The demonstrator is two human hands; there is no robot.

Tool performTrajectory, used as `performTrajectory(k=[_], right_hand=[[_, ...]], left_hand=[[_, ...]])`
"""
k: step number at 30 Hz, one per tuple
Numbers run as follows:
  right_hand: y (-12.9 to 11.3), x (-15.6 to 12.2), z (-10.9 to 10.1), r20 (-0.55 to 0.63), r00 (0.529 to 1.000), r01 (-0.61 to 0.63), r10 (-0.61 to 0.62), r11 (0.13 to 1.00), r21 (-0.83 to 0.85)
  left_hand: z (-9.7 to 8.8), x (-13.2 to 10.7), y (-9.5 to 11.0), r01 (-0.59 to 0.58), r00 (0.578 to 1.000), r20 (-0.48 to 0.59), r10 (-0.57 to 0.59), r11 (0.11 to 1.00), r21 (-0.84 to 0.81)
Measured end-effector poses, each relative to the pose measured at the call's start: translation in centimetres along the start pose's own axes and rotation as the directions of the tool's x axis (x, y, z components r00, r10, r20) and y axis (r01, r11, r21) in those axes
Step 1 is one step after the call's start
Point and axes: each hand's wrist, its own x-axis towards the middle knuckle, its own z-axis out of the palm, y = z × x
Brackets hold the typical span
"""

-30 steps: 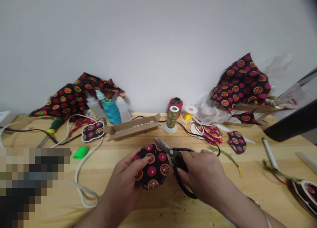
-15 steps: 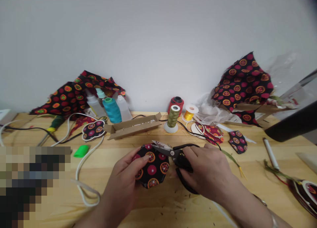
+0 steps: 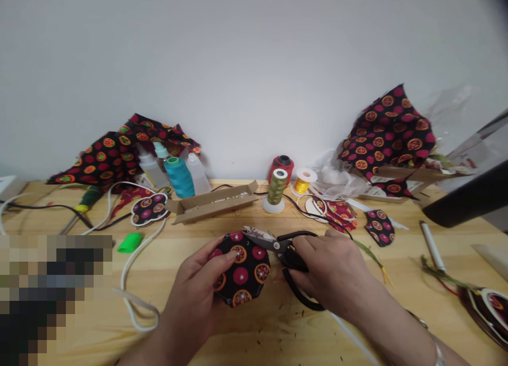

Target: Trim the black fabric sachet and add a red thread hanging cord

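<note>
My left hand [image 3: 200,286] pinches a round, many-sided piece of black fabric [image 3: 241,276] with orange and magenta circles and small pearl-like dots. The thumb lies on its face; the fingers are behind it, mostly hidden. Black-handled scissors [image 3: 291,253] are in my right hand [image 3: 331,270], its fingers wrapped round the handles. Their blades lie at the upper right edge of the fabric piece, slightly apart. Small dark scraps are scattered on the wooden table [image 3: 278,339] below.
Behind my hands are a cardboard box [image 3: 216,204], a green thread cone [image 3: 277,188], a yellow spool [image 3: 304,181] and a teal cone [image 3: 180,178]. A white cord [image 3: 129,302] curves at left beside a green cap [image 3: 130,242]. Patterned cloth [image 3: 391,127] stands at back right.
The fabric piece has tipped and shifted slightly left and down in my left hand. The scissors stay at its upper edge, with their lower handle a little further out.
</note>
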Motion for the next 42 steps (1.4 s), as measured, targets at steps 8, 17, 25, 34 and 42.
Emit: performTrajectory(k=[8,17,25,34,42], right_hand=[[-0.1,0.0,-0.4,0.016,1.0,0.017,-0.017,1.0,-0.02],[-0.2,0.1,-0.3,-0.003,1.0,0.019,-0.019,1.0,-0.022],[-0.2,0.0,-0.2,0.013,1.0,0.026,-0.026,0.999,-0.025],[0.0,-0.2,0.1,0.002,0.999,0.054,-0.054,0.998,-0.026],[0.6,-0.1,0.9,-0.02,0.987,-0.159,0.158,0.987,-0.021]], left_hand=[[0.7,-0.6,0.6,0.07,0.998,0.004,-0.07,0.991,-0.115],[1.1,-0.8,0.9,0.265,0.964,0.096,-0.247,0.889,-0.374],[0.6,-0.5,0.4,0.293,0.956,0.125,-0.266,0.884,-0.364],[0.7,-0.7,0.8,0.158,0.987,0.052,-0.151,0.964,-0.213],[0.8,-1.1,0.3,0.005,1.0,-0.011,-0.006,0.999,-0.046]])
